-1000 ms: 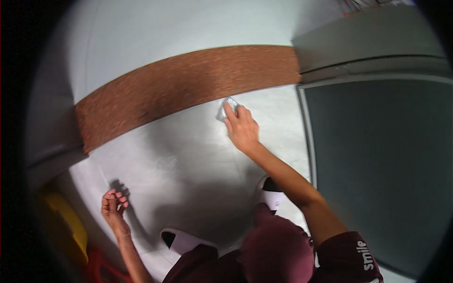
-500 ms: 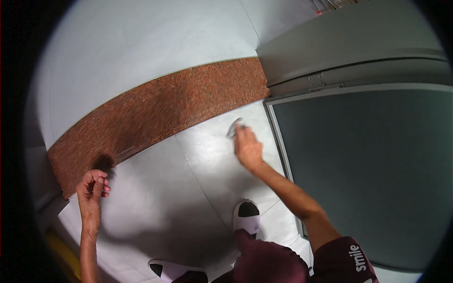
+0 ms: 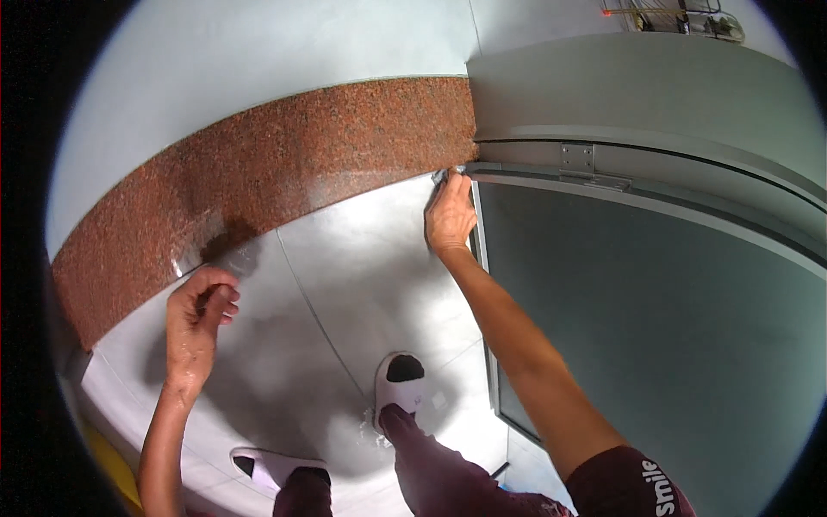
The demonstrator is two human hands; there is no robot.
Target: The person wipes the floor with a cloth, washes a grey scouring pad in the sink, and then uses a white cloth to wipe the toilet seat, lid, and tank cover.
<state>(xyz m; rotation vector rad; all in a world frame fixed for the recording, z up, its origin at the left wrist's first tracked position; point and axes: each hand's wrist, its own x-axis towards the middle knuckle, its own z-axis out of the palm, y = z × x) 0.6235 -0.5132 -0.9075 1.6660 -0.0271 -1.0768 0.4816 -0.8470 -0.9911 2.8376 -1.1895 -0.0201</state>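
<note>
My right hand [image 3: 450,215] reaches to the corner where a reddish-brown speckled stone strip [image 3: 301,151] meets the frame of a dark grey panel [image 3: 646,327]. Its fingers are closed on a small greyish thing [image 3: 440,177], mostly hidden by them, so I cannot make out its kind. Over the pale floor tiles [image 3: 332,276], close to the lower edge of the strip, my left hand [image 3: 200,314] hangs with its fingers curled in. Nothing shows in it, and its skin looks wet.
A metal hinge [image 3: 577,158] joins the panel's frame to the grey wall side. My feet stand on the tiles in white slippers [image 3: 388,412]. A yellow object [image 3: 114,465] lies at the lower left, and a wire rack [image 3: 680,19] is at the top right.
My right hand has moved from above the tiles up to the corner by the panel's frame, still gripping the greyish thing. My left hand has shifted right and slightly up.
</note>
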